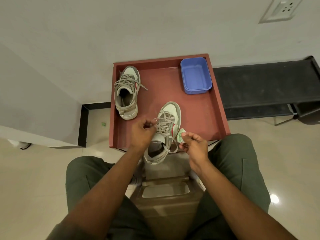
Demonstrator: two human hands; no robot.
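A grey and white sneaker (170, 116) lies at the front edge of a red-brown tray table (199, 115), its heel hanging over the edge toward me. My left hand (142, 134) is at the shoe's left side, with its fingers curled on the grey lace near the tongue. My right hand (194, 144) pinches a small green and white cloth (181, 135) against the shoe's right side. The second sneaker (127, 92) stands at the tray's back left, laces loose.
A blue plastic tub (195, 75) sits in the tray's back right corner. A black bench (266, 87) runs to the right of the tray. A brown plastic stool (166, 193) stands between my knees. White wall behind, tiled floor around.
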